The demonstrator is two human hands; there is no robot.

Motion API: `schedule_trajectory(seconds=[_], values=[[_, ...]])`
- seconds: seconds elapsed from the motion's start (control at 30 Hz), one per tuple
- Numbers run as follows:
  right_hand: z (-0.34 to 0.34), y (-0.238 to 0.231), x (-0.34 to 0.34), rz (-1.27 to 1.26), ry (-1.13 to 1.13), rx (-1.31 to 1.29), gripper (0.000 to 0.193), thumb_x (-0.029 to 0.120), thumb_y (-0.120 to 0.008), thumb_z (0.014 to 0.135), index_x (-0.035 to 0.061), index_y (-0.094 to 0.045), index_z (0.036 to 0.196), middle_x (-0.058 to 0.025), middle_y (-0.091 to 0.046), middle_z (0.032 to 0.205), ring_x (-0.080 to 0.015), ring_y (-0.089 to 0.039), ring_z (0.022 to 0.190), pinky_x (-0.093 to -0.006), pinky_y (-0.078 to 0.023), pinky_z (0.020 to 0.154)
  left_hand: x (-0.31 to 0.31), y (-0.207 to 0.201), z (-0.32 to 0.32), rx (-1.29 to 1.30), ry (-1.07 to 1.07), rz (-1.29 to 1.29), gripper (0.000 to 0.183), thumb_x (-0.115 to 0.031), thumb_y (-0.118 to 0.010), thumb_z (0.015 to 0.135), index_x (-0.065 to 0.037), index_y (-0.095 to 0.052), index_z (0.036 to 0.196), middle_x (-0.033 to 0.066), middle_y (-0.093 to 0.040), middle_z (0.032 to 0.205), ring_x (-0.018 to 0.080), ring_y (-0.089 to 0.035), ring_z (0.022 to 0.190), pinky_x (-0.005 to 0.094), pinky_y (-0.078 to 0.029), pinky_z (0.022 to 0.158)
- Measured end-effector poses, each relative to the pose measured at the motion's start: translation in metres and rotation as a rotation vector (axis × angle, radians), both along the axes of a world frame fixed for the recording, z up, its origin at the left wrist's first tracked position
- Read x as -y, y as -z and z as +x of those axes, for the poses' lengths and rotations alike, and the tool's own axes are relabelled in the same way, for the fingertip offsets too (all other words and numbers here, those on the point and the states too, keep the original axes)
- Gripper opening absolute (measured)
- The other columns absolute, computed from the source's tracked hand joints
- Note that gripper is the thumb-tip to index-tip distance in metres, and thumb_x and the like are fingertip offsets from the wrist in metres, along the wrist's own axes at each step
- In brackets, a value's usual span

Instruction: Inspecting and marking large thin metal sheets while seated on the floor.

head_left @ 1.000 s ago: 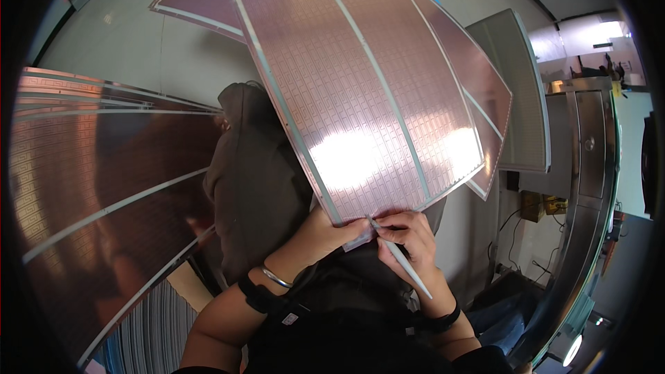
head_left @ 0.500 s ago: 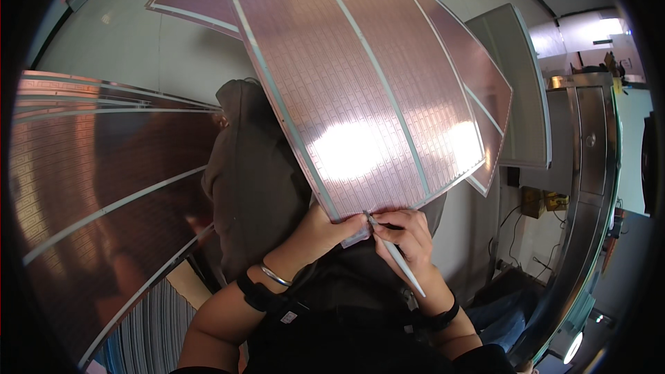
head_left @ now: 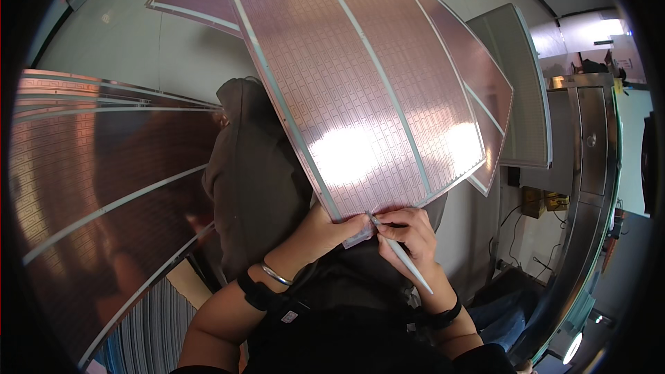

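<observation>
Pale floor (head_left: pixel 194 52) is showing behind the work, with copper-toned panels (head_left: pixel 152 149) leaning at left and a metal drawer unit (head_left: pixel 591 121) standing at right. One large copper-coloured sheet (head_left: pixel 332 48) is lying over dark cloth (head_left: pixel 260 159) on the lap, its near end reaching both hands; further sheet corners are jutting out from beneath. Left hand (head_left: pixel 320 230) is pinching the near edge, thumb on top, fingers mostly hidden, with a small clear piece (head_left: pixel 358 237) sitting just below the thumb. Right hand (head_left: pixel 409 235) is closing thumb and fingers around a pale pen-like tool (head_left: pixel 410 268), its tip meeting the edge right beside the left thumb. Tip sharpness: cannot tell. Risk, as judged: with tip and thumb sitting so near, a slip from excess pressure could be nicking skin or scoring the printed face. Second risk: the wide sheet, probably flexible, could be sliding on the cloth or bowing if the left pinch loosens, pulling the edge off the tip. Glare near the edge could be masking fine marks.
</observation>
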State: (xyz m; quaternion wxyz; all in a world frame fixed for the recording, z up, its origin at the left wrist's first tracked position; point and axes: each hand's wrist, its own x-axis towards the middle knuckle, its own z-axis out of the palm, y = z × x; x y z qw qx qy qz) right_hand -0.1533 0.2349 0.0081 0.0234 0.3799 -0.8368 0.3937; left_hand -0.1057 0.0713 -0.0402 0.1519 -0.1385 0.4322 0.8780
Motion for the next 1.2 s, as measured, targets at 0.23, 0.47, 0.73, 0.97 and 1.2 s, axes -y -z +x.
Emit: schedule_trajectory(seconds=[0.23, 0.47, 0.73, 0.97, 1.2], values=[[0.0009, 0.0005, 0.0010, 0.015, -0.001, 0.015, 0.026, -0.007, -0.070, 0.058, 0.0052, -0.057, 0.078, -0.0075, -0.061, 0.086, -0.0239, -0.059, 0.079, -0.0320, -0.044, 0.071, -0.0011, 0.0002, 0.0005, -0.001, -0.021, 0.009, 0.034, 0.001, -0.056, 0.081, 0.000, -0.047, 0.113, 0.0024, -0.052, 0.105, 0.0085, -0.051, 0.096, 0.0243, -0.044, 0.083], [0.0048, 0.0044, 0.0045, 0.012, 0.049, -0.036, 0.027, -0.006, -0.071, 0.057, 0.0066, -0.058, 0.077, -0.0050, -0.061, 0.087, -0.0221, -0.059, 0.080, -0.0307, -0.044, 0.072, -0.0006, -0.0024, -0.0002, -0.022, -0.034, 0.002, 0.034, 0.001, -0.056, 0.081, 0.000, -0.046, 0.113, 0.0030, -0.052, 0.105, 0.0089, -0.051, 0.096, 0.0241, -0.043, 0.083], [0.0027, -0.0004, 0.0023, -0.008, 0.037, 0.034, 0.026, -0.007, -0.071, 0.057, 0.0061, -0.058, 0.076, -0.0057, -0.061, 0.086, -0.0227, -0.059, 0.080, -0.0308, -0.044, 0.071, -0.0003, -0.0001, 0.0007, 0.011, 0.000, -0.004, 0.034, 0.001, -0.056, 0.081, 0.000, -0.046, 0.113, 0.0033, -0.052, 0.106, 0.0092, -0.051, 0.097, 0.0245, -0.043, 0.084], [0.0061, 0.0029, 0.0035, 0.006, 0.063, -0.003, 0.026, -0.007, -0.071, 0.057, 0.0064, -0.058, 0.077, -0.0058, -0.060, 0.088, -0.0228, -0.059, 0.080, -0.0314, -0.044, 0.071, -0.0014, -0.0024, -0.0004, 0.007, -0.025, 0.018, 0.035, 0.001, -0.056, 0.081, 0.000, -0.045, 0.114, 0.0033, -0.051, 0.106, 0.0093, -0.050, 0.097, 0.0248, -0.043, 0.084], [0.0053, 0.0016, 0.0033, -0.015, 0.058, -0.009, 0.026, -0.006, -0.071, 0.057, 0.0062, -0.058, 0.076, -0.0058, -0.061, 0.087, -0.0229, -0.059, 0.079, -0.0314, -0.044, 0.071, -0.0006, -0.0015, -0.0004, 0.003, -0.006, 0.016, 0.036, 0.001, -0.057, 0.080, 0.000, -0.045, 0.114, 0.0033, -0.051, 0.107, 0.0094, -0.050, 0.098, 0.0250, -0.043, 0.084]])
